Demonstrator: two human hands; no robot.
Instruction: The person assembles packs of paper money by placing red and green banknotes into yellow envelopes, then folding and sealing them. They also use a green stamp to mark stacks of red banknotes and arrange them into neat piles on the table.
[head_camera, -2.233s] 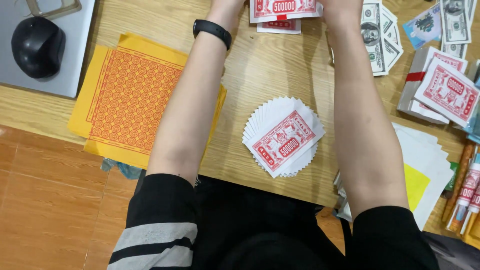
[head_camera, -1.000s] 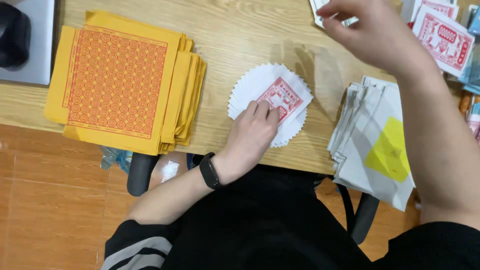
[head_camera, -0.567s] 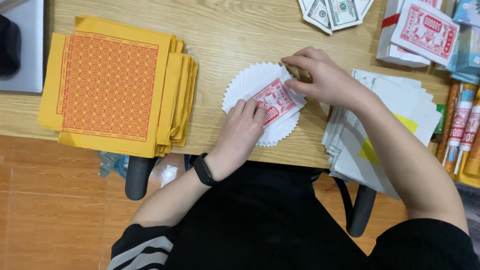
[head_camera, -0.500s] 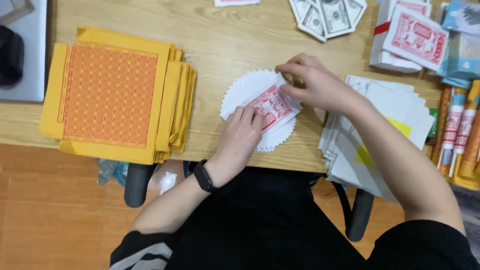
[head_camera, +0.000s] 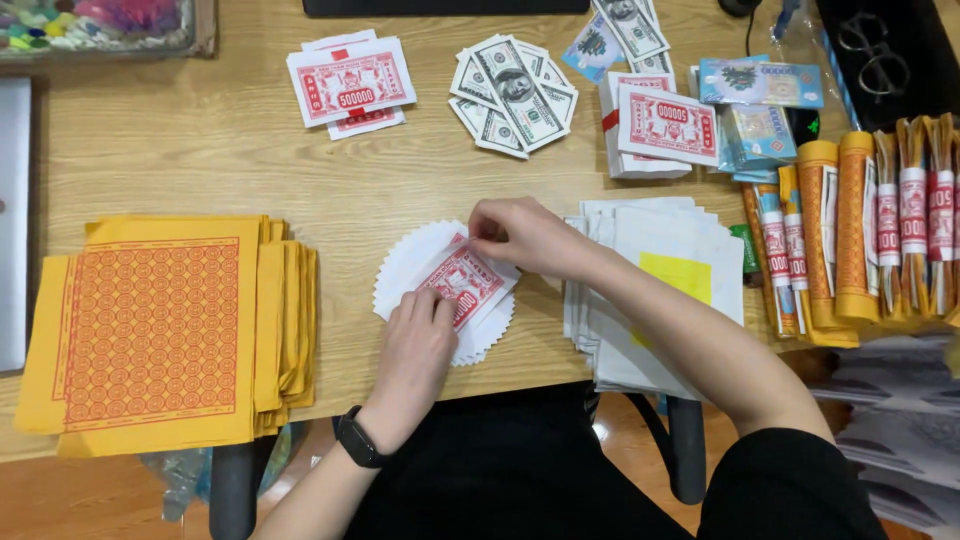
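Two hands meet over a fanned round of white sheets (head_camera: 405, 272) on the bench (head_camera: 230, 165). Well to the left of them lies a stack of yellow sheets printed in orange (head_camera: 160, 335). The left hand (head_camera: 418, 345) (a black band on its wrist) presses flat fingers on the near edge of a red-printed note (head_camera: 468, 283) atop the fan. The right hand (head_camera: 520, 236) pinches the note's far corner; just right of it sits a pile of white paper (head_camera: 660, 290).

Left hand (head_camera: 418, 335) flat, palm down, right hand (head_camera: 520, 235) pinching, fingers (head_camera: 480, 228) curled, forearms angled inward
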